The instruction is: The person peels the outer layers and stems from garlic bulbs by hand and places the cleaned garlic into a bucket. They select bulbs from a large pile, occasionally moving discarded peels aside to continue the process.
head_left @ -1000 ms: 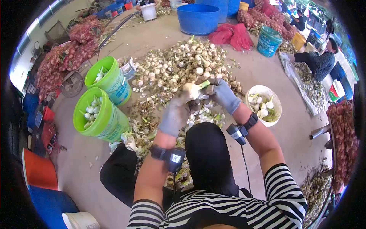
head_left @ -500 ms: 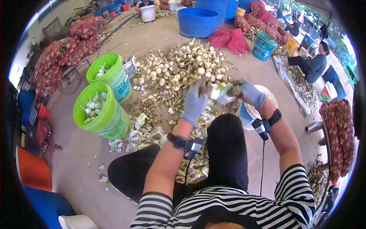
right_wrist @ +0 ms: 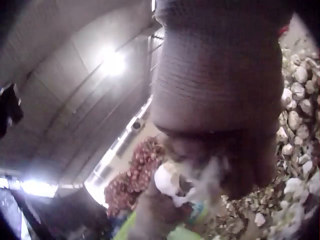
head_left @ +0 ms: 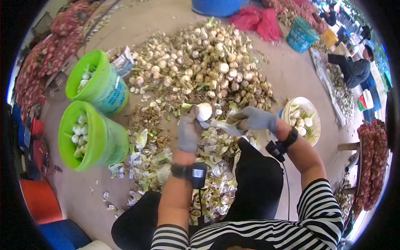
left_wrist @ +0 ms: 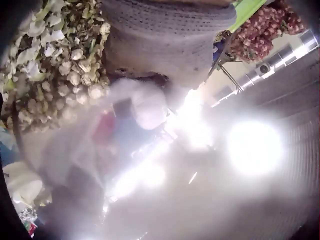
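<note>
In the head view my gloved left hand [head_left: 188, 134] grips a garlic bulb [head_left: 204, 111] by its sides, its green stem pointing left. The bulb's round face is smooth and white. To its right, my gloved right hand [head_left: 259, 118] pinches a pale strip of garlic skin [head_left: 224, 126] that stretches toward the bulb. The right wrist view has the white bulb [right_wrist: 166, 180] beside the torn skin [right_wrist: 212, 180], under the right hand's fingers. Glare and blur cover much of the left wrist view. Loose peelings [head_left: 212, 143] lie beneath both hands.
A heap of garlic bulbs [head_left: 200, 62] covers the floor ahead. Two green buckets [head_left: 112, 139] with bulbs stand left, a white bucket [head_left: 315, 125] with bulbs right. A teal bucket [head_left: 301, 35] and a red net [head_left: 260, 25] are farther off. Another person [head_left: 356, 71] sits at far right.
Both hands have come down and left from half a second ago. The bulb now shows a bare white face, with skin drawn out toward the right hand. The head view has tilted downward.
</note>
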Demonstrator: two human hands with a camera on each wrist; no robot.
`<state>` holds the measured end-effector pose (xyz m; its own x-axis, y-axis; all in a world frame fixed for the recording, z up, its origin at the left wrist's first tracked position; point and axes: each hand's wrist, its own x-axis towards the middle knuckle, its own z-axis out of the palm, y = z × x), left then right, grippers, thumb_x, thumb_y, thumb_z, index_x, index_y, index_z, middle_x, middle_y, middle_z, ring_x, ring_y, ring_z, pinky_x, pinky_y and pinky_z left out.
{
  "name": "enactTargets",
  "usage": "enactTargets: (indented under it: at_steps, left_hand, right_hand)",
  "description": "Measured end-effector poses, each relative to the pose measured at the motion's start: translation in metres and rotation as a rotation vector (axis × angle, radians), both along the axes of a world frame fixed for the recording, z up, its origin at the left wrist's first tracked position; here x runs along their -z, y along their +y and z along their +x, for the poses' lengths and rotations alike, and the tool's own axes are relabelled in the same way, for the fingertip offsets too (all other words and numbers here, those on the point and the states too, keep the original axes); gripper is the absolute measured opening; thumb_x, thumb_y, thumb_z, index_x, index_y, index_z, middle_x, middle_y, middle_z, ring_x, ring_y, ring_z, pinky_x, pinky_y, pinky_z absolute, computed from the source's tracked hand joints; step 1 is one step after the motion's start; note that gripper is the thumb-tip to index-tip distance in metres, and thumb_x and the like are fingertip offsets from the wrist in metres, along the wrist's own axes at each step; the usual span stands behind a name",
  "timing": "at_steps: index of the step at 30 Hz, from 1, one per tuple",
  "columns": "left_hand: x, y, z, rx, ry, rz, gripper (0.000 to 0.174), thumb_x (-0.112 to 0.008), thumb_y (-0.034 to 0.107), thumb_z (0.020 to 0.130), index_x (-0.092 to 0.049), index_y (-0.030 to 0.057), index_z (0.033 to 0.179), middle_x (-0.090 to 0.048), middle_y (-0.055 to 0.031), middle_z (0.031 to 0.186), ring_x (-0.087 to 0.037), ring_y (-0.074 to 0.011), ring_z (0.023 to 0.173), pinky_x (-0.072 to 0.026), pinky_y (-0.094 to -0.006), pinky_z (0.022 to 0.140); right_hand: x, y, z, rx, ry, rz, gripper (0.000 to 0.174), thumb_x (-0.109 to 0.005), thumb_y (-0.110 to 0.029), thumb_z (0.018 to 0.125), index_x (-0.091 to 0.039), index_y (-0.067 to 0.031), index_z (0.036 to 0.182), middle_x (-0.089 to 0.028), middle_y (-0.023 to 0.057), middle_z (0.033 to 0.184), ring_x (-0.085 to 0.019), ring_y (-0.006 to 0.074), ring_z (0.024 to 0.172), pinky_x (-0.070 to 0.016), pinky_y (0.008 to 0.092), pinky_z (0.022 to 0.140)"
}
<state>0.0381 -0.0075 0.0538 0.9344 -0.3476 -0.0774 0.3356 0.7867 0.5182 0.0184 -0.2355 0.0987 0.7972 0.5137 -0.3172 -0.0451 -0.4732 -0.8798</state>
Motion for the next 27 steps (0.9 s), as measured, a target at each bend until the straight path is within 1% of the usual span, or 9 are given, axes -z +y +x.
enactTargets:
  at_steps: [1, 4, 8, 10, 12, 14, 18, 23, 27]
  left_hand:
    - [0.016, 0.0, 0.009, -0.004, 0.02, 0.075, 0.027, -0.052, 0.013, 0.088, -0.055, -0.0076, 0.105, -0.06, -0.0155, 0.105, -0.06, -0.0252, 0.094, -0.049, -0.0349, 0.084]
    - [0.061, -0.007, 0.029, -0.011, 0.03, 0.239, 0.024, -0.06, 0.008, 0.083, -0.056, -0.0037, 0.103, -0.059, -0.0149, 0.108, -0.059, -0.024, 0.096, -0.0492, -0.0342, 0.084]
    - [0.077, -0.024, 0.039, -0.047, -0.082, 0.454, 0.024, -0.067, 0.006, 0.077, -0.058, 0.0021, 0.099, -0.059, -0.0146, 0.109, -0.058, -0.023, 0.099, -0.0499, -0.0341, 0.083]
    - [0.092, -0.022, 0.045, 0.023, 0.005, 0.468, 0.023, -0.067, 0.009, 0.078, -0.058, 0.0022, 0.098, -0.058, -0.0152, 0.111, -0.057, -0.0231, 0.102, -0.0488, -0.0354, 0.085]
    - [0.101, -0.02, 0.05, 0.075, 0.006, 0.321, 0.024, -0.066, 0.015, 0.08, -0.058, 0.0014, 0.098, -0.056, -0.0161, 0.114, -0.056, -0.0243, 0.103, -0.0469, -0.0375, 0.087]
    - [0.109, -0.019, 0.052, 0.108, 0.026, 0.254, 0.025, -0.066, 0.018, 0.081, -0.059, 0.001, 0.098, -0.056, -0.0165, 0.115, -0.055, -0.0249, 0.104, -0.0459, -0.0386, 0.089]
    - [0.13, -0.023, 0.063, 0.071, 0.113, 0.264, 0.029, -0.065, 0.018, 0.081, -0.058, -0.0002, 0.102, -0.057, -0.0158, 0.114, -0.056, -0.0242, 0.102, -0.0449, -0.0378, 0.09]
    - [0.15, -0.04, 0.061, 0.066, 0.047, 0.447, 0.03, -0.064, 0.013, 0.081, -0.057, -0.0014, 0.106, -0.058, -0.0145, 0.112, -0.055, -0.0221, 0.103, -0.0463, -0.0345, 0.087]
    - [0.151, -0.039, 0.055, 0.12, 0.054, 0.418, 0.025, -0.059, 0.015, 0.085, -0.057, -0.0015, 0.104, -0.055, -0.0171, 0.117, -0.054, -0.0256, 0.107, -0.0466, -0.0376, 0.089]
  right_hand:
    - [0.026, 0.001, 0.015, -0.125, -0.29, -0.348, 0.032, -0.057, -0.023, 0.076, -0.063, -0.004, 0.101, -0.063, 0.0193, 0.098, -0.06, 0.0338, 0.086, -0.0474, 0.0374, 0.077]
    - [0.064, 0.006, 0.04, 0.027, -0.514, -0.366, 0.041, -0.062, -0.03, 0.078, -0.061, -0.0015, 0.106, -0.063, 0.019, 0.096, -0.062, 0.0311, 0.083, -0.0494, 0.033, 0.071]
    - [0.086, 0.014, 0.069, -0.007, -0.404, -0.329, 0.043, -0.065, -0.038, 0.077, -0.064, -0.0013, 0.1, -0.064, 0.0193, 0.083, -0.061, 0.0348, 0.073, -0.0497, 0.0355, 0.064]
    - [0.101, 0.017, 0.082, -0.036, -0.312, -0.42, 0.027, -0.057, -0.02, 0.07, -0.066, -0.0049, 0.09, -0.061, 0.0206, 0.07, -0.06, 0.0375, 0.068, -0.049, 0.0428, 0.064]
    - [0.113, 0.007, 0.087, -0.006, -0.165, -0.283, 0.028, -0.057, -0.016, 0.068, -0.067, -0.0009, 0.089, -0.06, 0.0218, 0.069, -0.062, 0.0333, 0.066, -0.0498, 0.0388, 0.062]
    - [0.144, -0.008, 0.086, 0.037, -0.109, 0.055, 0.032, -0.064, -0.03, 0.081, -0.067, 0.0004, 0.089, -0.062, 0.0162, 0.068, -0.059, 0.0167, 0.059, -0.0453, 0.0295, 0.055]
    - [0.136, -0.016, 0.079, 0.252, 0.085, 0.196, 0.029, -0.063, -0.027, 0.082, -0.066, 0.0009, 0.086, -0.062, 0.0149, 0.067, -0.054, 0.0137, 0.055, -0.0439, 0.0301, 0.054]
    - [0.16, -0.003, 0.076, 0.022, -0.426, -0.436, 0.022, -0.066, -0.021, 0.074, -0.065, -0.0012, 0.082, -0.058, 0.0202, 0.07, -0.052, 0.0314, 0.055, -0.0444, 0.033, 0.054]
    - [0.171, -0.016, 0.07, 0.11, -0.239, -0.098, 0.023, -0.066, -0.025, 0.074, -0.066, -0.0029, 0.081, -0.06, 0.0187, 0.071, -0.054, 0.026, 0.055, -0.0448, 0.0324, 0.055]
